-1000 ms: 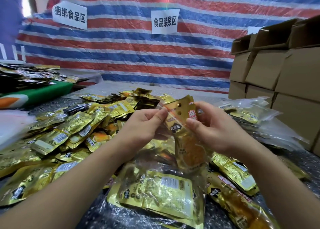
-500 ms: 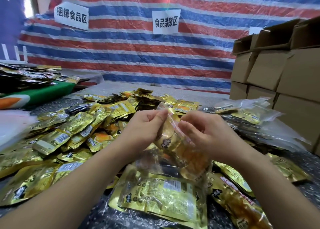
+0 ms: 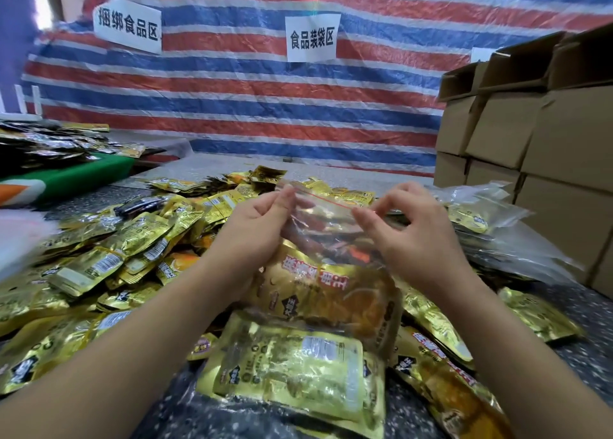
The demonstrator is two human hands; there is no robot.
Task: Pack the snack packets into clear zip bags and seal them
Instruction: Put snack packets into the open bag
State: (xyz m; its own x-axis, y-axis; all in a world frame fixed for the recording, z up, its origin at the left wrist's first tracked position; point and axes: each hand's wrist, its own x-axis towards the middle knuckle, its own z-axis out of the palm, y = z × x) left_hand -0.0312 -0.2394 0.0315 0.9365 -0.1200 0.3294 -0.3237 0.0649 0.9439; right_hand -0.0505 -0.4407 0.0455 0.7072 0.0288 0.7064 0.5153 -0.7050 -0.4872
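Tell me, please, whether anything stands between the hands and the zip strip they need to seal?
Nothing visible does. The left hand and right hand already pinch the clear zip bag at its red zip strip, one at each end.

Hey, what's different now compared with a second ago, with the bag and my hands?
The packet that poked out of the clear zip bag a second ago now sits fully inside. The left hand and right hand have moved apart and pinch the red zip strip at either end. The filled bag on the table, the loose packet pile and the cardboard boxes stayed as they were.
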